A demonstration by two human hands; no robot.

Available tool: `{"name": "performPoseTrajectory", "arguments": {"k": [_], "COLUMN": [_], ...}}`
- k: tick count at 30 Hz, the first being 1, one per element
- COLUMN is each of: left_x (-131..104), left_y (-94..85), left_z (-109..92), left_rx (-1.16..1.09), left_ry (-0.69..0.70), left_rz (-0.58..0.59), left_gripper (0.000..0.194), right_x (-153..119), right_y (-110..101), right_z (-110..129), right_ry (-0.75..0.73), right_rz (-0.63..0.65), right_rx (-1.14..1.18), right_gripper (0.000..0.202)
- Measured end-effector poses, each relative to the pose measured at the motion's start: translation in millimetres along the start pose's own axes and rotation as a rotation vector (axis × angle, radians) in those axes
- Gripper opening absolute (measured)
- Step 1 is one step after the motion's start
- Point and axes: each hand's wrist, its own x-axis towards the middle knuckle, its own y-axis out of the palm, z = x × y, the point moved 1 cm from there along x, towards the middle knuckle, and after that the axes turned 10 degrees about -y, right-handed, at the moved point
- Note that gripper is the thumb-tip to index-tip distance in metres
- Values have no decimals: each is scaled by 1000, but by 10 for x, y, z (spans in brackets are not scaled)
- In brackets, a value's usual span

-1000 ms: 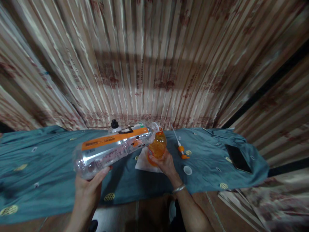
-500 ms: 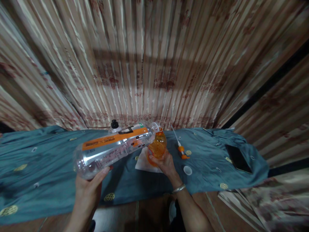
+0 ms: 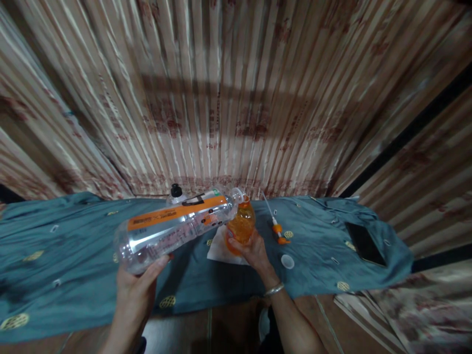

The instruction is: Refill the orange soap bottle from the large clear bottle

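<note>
My left hand (image 3: 142, 285) is wrapped round the lower end of a large clear plastic bottle (image 3: 177, 226) with an orange label. The bottle is tilted, its neck pointing right at the mouth of an orange see-through bottle (image 3: 241, 223). My right hand (image 3: 255, 251) grips that orange bottle low on its right side and holds it upright. Under it lies a white tissue (image 3: 217, 251). An orange pump head (image 3: 277, 228) with a long clear tube lies to the right, and a small white cap (image 3: 287, 261) is near my right wrist.
A bottle with a black top (image 3: 176, 191) stands behind the clear bottle. A black phone (image 3: 365, 243) lies at the right on the teal cloth (image 3: 73, 275) covering the table. Patterned curtains (image 3: 236, 98) hang close behind the table.
Both hands hold nearly the same pose, the clear bottle still tilted at the orange one's mouth. The whole view has shifted very slightly.
</note>
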Motion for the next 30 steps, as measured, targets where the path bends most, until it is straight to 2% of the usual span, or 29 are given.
{"name": "performPoseTrajectory", "arguments": {"k": [4, 14, 19, 23, 30], "left_x": [3, 26, 10, -1, 16], "left_y": [-12, -93, -60, -45, -159], "left_z": [19, 60, 33, 25, 54], "left_rx": [19, 88, 93, 71, 67], "left_ry": [3, 9, 14, 19, 21], "left_rz": [7, 42, 37, 71, 135], "left_gripper": [60, 46, 49, 51, 50], "right_x": [5, -8, -8, -3, 10], "right_y": [-10, -7, -18, -23, -54], "right_z": [3, -52, -74, -35, 71], "right_ry": [47, 54, 103, 84, 126], "right_rz": [16, 23, 36, 33, 58], "right_rx": [23, 48, 22, 42, 44], "right_gripper": [57, 60, 65, 65, 74]}}
